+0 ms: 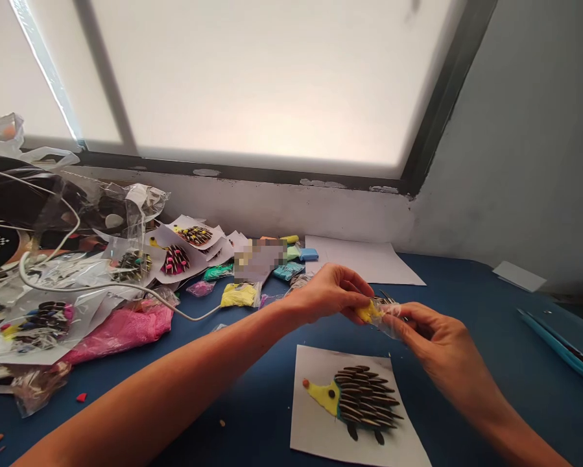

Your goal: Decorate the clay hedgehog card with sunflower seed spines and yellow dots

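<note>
The left grip [334, 293] holds a yellow lump [368, 312], apparently clay; the right grip [437, 332] pinches clear plastic [391, 322].

Card [315, 428] on the tabletop [252, 389], packs [239, 295] behind and left
Sheet [364, 259] at the far edge, slip [519, 275] to its right, case [561, 350] toward the right edge, pictures [177, 259] toward the left edge.

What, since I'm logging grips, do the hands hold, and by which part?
A plastic packet of yellow clay: the left hand pinches its yellow end, the right hand its clear end.
</note>
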Demonstrator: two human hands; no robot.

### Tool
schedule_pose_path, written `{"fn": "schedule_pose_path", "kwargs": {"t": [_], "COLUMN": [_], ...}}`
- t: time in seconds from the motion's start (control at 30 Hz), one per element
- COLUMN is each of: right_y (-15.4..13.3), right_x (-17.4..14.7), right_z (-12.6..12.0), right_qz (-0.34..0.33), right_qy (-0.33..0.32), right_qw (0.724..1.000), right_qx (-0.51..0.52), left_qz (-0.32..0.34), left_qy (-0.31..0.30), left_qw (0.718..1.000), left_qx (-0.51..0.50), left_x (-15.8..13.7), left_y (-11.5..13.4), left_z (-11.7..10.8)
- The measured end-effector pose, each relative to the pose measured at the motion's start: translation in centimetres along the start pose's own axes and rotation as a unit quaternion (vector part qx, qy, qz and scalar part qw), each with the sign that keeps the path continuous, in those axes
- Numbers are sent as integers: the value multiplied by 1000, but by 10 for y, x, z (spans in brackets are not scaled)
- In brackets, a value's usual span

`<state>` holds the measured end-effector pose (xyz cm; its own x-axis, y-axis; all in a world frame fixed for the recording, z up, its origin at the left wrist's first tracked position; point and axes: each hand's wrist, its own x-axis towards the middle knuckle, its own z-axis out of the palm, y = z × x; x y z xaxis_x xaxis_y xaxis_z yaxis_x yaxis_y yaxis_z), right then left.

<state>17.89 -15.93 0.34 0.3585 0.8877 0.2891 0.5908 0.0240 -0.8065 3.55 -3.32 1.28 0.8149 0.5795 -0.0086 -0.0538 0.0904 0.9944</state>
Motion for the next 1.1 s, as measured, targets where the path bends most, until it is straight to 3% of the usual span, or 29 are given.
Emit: {"fn": "schedule_pose_path", "kwargs": {"t": [0.3, 0.57, 0.63, 0.77, 0.83, 1.1], "right_y": [0, -6, -5, -3, -3, -11], "right_x": [-2, -4, -4, -4, -4, -6], "right_z": [0, 3, 3, 2, 3, 5], "right_qz": [-11, -24, -26, -18, -15, -7], "right_qy": [25, -3, 2, 32, 40, 16], "right_qw": [999, 1000, 1000, 999, 999, 1000], "right_qx": [-20, 3, 2, -2, -2, 21], "left_qz": [-38, 31, 53, 86, 79, 55], "left_qy": [-57, -38, -10, 57, 41, -52], "left_qw": [996, 990, 987, 961, 953, 982], "left_qx": [50, 130, 151, 257, 291, 171], "left_x": [0, 1, 1, -2, -3, 0], "left_y": [-3, -4, -3, 0, 0, -6], "left_z": [-2, -6, -5, 0, 1, -4]}}
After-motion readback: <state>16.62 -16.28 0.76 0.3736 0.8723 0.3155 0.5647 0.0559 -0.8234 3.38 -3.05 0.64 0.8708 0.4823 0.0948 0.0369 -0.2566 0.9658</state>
